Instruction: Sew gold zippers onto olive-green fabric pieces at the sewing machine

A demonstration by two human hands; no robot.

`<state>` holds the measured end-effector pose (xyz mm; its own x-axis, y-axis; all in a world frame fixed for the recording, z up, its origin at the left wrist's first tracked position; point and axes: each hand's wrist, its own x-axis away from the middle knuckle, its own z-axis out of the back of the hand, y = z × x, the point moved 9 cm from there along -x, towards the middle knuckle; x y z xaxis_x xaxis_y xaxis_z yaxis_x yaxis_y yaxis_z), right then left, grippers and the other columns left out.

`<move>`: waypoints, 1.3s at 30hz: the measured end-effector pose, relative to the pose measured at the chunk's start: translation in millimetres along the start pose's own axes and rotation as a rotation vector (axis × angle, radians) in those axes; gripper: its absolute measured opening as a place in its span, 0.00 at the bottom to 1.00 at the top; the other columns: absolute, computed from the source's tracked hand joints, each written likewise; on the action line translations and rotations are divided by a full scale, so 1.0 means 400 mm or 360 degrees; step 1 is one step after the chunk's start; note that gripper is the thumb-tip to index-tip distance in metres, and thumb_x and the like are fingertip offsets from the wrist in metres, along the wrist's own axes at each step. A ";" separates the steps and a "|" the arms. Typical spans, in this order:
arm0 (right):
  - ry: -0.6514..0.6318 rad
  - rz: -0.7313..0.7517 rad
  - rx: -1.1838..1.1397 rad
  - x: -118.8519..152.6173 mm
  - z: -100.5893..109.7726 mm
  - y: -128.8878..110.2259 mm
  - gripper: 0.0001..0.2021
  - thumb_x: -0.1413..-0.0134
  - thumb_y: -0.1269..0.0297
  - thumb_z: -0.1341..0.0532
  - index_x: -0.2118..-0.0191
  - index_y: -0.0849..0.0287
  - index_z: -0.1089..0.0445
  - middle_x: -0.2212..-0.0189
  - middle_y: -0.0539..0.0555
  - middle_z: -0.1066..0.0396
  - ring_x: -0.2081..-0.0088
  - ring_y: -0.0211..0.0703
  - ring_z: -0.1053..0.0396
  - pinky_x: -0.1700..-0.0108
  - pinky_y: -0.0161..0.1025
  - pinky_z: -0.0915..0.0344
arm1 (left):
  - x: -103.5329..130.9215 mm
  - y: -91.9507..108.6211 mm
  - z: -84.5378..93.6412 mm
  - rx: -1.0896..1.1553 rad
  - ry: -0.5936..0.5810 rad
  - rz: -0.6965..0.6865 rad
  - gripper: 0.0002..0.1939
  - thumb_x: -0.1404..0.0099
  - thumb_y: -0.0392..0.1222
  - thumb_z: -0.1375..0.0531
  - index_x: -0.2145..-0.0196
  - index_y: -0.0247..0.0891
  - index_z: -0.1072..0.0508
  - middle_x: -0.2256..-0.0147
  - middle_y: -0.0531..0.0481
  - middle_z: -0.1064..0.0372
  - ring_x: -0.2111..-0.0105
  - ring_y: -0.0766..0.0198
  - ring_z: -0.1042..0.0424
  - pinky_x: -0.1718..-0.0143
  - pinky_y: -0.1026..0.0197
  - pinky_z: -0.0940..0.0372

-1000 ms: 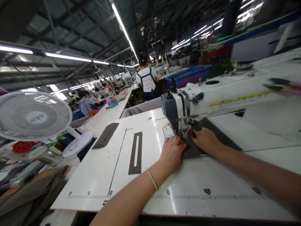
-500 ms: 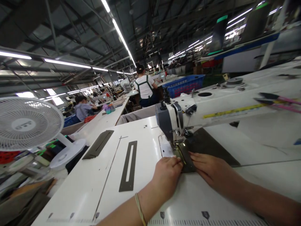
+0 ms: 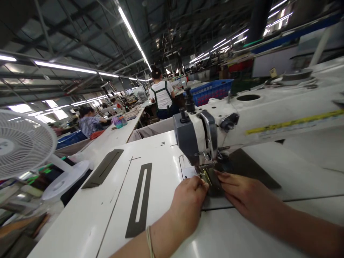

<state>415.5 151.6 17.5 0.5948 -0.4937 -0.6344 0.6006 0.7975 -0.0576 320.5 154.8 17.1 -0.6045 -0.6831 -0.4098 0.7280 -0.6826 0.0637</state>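
Zipper now exposed, easing guidance. Right hand, its four o'clock, flatter on fabric; left hand, seven o'clock, pinches fabric.

Left hand: a pale wristband below it, fingers curled beside a gold-toothed strip;
Right hand: fingers extended over dark cloth;
Machine head: just beyond both hands;
White tabletop: bears two slotted dark pieces, lying apart;
Factory floor: a fan stands at left; a co-worker in dark straps works farther off.
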 end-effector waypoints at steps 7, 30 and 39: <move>0.0092 -0.0033 -0.0102 0.019 0.005 0.000 0.18 0.45 0.78 0.51 0.57 0.59 0.27 0.57 0.57 0.26 0.54 0.43 0.28 0.48 0.41 0.33 | 0.007 0.034 0.021 -0.0051 0.0058 -0.0234 0.08 0.35 0.29 0.47 0.62 0.27 0.28 0.65 0.41 0.29 0.66 0.57 0.28 0.59 0.56 0.28; 0.0064 -0.0123 -0.0102 -0.044 0.002 0.052 0.14 0.43 0.76 0.53 0.69 0.57 0.33 0.71 0.53 0.26 0.69 0.41 0.26 0.68 0.34 0.30 | -0.033 -0.041 -0.023 0.0113 -0.0090 -0.0147 0.05 0.34 0.31 0.45 0.62 0.31 0.29 0.63 0.43 0.31 0.62 0.58 0.29 0.55 0.57 0.30; 0.0054 -0.0054 0.0001 -0.045 -0.011 0.052 0.15 0.41 0.74 0.54 0.71 0.57 0.33 0.74 0.53 0.27 0.72 0.42 0.27 0.71 0.35 0.31 | -0.036 -0.048 -0.030 0.0078 -0.0147 -0.0095 0.07 0.35 0.30 0.45 0.60 0.32 0.29 0.62 0.42 0.30 0.61 0.58 0.29 0.57 0.55 0.29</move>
<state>415.2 178.5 24.2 0.5555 -0.5083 -0.6580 0.6204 0.7803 -0.0790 319.1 180.7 11.0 -0.6751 -0.6605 -0.3287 0.6747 -0.7329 0.0869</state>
